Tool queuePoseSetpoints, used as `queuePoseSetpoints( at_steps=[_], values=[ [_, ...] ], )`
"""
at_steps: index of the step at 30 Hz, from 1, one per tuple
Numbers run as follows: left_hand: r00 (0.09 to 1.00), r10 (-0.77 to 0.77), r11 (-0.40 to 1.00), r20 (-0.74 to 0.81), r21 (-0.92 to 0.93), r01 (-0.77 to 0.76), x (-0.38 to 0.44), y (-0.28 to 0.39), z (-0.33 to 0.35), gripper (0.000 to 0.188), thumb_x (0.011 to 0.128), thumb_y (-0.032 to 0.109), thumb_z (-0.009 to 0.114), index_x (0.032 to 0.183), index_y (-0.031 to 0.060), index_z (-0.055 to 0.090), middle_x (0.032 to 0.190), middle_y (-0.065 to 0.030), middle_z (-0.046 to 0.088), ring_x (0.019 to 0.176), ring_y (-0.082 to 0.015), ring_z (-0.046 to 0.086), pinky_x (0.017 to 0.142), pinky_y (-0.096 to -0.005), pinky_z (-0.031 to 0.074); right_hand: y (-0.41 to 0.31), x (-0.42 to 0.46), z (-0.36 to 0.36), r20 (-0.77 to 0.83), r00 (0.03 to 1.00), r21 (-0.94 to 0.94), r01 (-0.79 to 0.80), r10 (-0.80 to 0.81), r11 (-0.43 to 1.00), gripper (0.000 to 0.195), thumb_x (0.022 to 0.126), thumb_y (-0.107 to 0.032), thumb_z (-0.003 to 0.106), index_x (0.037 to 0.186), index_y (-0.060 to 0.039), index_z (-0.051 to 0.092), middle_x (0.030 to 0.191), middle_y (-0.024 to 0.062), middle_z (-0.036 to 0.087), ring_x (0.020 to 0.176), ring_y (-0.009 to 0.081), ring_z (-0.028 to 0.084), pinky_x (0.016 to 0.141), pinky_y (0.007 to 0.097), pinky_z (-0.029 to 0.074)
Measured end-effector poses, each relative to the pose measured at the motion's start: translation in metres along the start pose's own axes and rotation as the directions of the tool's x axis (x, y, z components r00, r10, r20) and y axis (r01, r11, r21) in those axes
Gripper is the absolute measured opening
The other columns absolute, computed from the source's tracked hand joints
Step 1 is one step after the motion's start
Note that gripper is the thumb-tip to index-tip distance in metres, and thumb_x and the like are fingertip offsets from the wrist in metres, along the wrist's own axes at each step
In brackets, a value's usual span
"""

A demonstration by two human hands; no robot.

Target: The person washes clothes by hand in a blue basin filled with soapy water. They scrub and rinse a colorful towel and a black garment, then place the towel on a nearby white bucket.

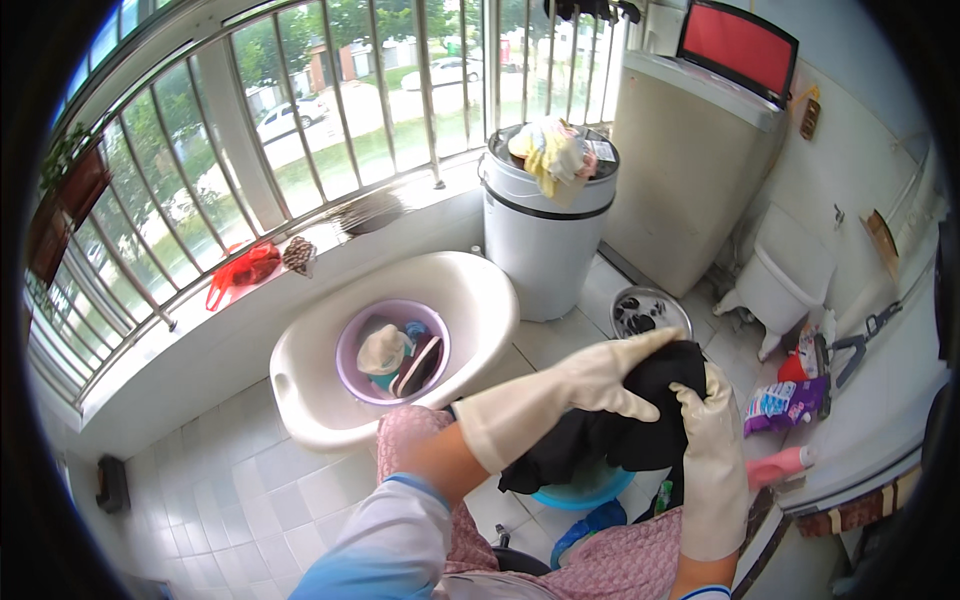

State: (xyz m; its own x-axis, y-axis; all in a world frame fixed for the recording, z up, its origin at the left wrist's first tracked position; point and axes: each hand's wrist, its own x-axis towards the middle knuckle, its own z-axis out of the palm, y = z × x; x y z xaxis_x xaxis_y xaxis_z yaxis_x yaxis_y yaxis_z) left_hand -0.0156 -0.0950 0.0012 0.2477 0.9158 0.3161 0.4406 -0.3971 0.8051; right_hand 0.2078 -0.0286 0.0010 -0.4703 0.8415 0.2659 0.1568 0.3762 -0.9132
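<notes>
Both hands wear cream rubber gloves. My left hand (pixel 600 379) lies against a piece of black cloth (pixel 645 439), its thumb and fingers spread apart; whether it grips the cloth is not clear. The fingers of my right hand (pixel 705 397) are curled on the cloth's right edge, pinching it. The cloth hangs over a blue basin (pixel 589 491) that holds liquid and stands on the floor between my knees. Behind the hands is a round metal basin (pixel 684 307) with dark items in it.
A white baby bathtub (pixel 480 281) holds a purple basin (pixel 341 360) with a shoe and cloths. Beyond stand a lidded grey bucket (pixel 536 262) topped with cloths and a washing machine (pixel 675 165). At right lie a purple detergent bag (pixel 784 405) and a pink bottle (pixel 776 466).
</notes>
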Motion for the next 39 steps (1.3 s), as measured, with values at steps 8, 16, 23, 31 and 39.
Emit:
queuePoseSetpoints(
  at_steps=[8,16,23,31,39],
  values=[
    [0.965,-0.225,0.974,0.137,0.044,0.22,-0.001,0.006,-0.015,0.035,0.084,0.016,0.084,0.111,0.0016,0.068,0.086,-0.0088,0.068,0.074,-0.0164,0.063,0.066,-0.0328,0.051,-0.014,-0.013,-0.018,-0.072,0.988,-0.449,0.091,-0.138,0.889,0.028,0.083,0.0,0.073,0.111,0.0,0.072,0.102,0.0171,0.073,0.092,0.0263,0.071,0.083,0.0349,0.053],
    [0.943,-0.184,0.788,-0.278,-0.615,-0.027,0.002,0.038,-0.039,0.021,0.085,0.006,0.07,0.104,0.0004,0.063,0.092,-0.0082,0.069,0.079,-0.0135,0.065,0.071,-0.0276,0.056,0.0,0.002,0.001,-0.273,0.954,-0.166,0.078,-0.122,0.983,0.028,0.085,0.004,0.062,0.111,-0.0029,0.073,0.105,0.0081,0.073,0.097,0.0182,0.067,0.094,0.0317,0.05],
    [0.915,-0.173,0.982,-0.365,-0.13,0.134,-0.037,0.027,-0.008,0.102,0.072,0.036,0.09,0.155,0.0035,0.04,0.146,-0.0241,0.055,0.132,-0.0346,0.057,0.113,-0.0393,0.045,-0.068,0.013,0.033,-0.308,0.933,-0.039,0.181,-0.184,0.983,0.028,0.083,0.001,0.066,0.109,-0.0034,0.075,0.106,0.0077,0.074,0.099,0.0198,0.068,0.096,0.0323,0.051],
    [0.778,-0.53,0.815,-0.337,-0.456,0.357,-0.09,-0.019,0.094,0.111,0.065,0.038,0.094,0.157,0.0085,0.04,0.152,-0.0194,0.052,0.138,-0.0344,0.053,0.112,-0.0427,0.046,-0.115,0.01,0.064,-0.303,0.949,0.337,0.197,-0.092,0.921,0.031,0.085,0.004,0.061,0.113,0.0014,0.073,0.107,0.0095,0.075,0.098,0.015,0.069,0.093,0.0258,0.053],
    [0.875,0.171,0.983,-0.453,0.014,-0.184,0.01,-0.056,0.059,0.034,0.098,0.01,0.057,0.131,0.0041,0.063,0.134,-0.0118,0.066,0.116,-0.0275,0.066,0.101,-0.0354,0.052,-0.059,-0.013,0.05,-0.34,0.937,0.47,0.099,0.077,0.877,0.035,0.087,0.004,0.062,0.121,0.001,0.069,0.113,0.0098,0.072,0.104,0.0171,0.068,0.097,0.0295,0.052]
  ],
)
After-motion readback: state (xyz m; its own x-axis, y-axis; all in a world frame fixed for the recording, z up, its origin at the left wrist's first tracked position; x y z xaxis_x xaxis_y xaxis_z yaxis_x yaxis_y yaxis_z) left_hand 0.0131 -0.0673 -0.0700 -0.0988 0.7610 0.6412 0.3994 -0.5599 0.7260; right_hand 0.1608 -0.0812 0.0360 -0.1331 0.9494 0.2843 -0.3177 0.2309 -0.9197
